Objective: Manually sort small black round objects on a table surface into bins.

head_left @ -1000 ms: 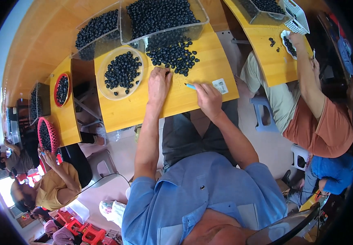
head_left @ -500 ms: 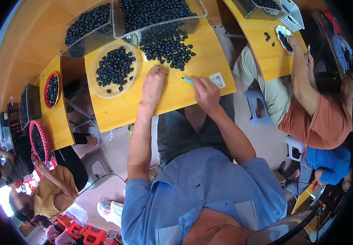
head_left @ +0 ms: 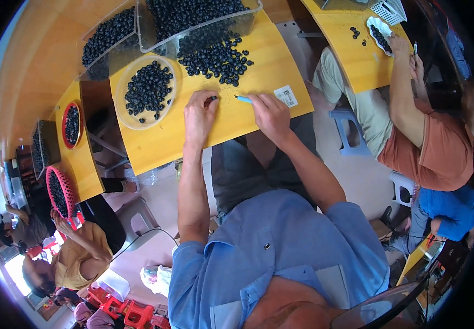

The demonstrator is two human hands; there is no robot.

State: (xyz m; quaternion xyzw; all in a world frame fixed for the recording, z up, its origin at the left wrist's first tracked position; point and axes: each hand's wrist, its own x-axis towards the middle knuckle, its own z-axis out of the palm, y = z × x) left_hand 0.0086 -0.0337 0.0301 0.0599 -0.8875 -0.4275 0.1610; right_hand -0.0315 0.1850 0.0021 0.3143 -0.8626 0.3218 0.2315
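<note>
Between the thumb and forefinger of my left hand (head_left: 199, 118) is a single dark berry (head_left: 213, 98), which looks like a blueberry. My right hand (head_left: 272, 115) is closed on a slim light-blue tool (head_left: 244, 99); its small tip points toward the left hand, a short way off, and its exact kind is unclear. Just beyond both hands, a loose heap of blueberries (head_left: 217, 63) lies on the yellow table (head_left: 220, 129). Left of the heap, a round clear plastic dish (head_left: 163, 116) holds many more.
Clear bins (head_left: 254, 10) full of blueberries stand at the table's far side. A white label (head_left: 285, 96) lies right of my right hand. At another table on the right, a person handles berries by a white dish (head_left: 380, 36). On the left are red baskets (head_left: 72, 192) and another person.
My left hand has turned, and the blueberry now shows at its fingertips. The tool's tip has stayed a little apart from that hand. The whole view has shifted slightly.
</note>
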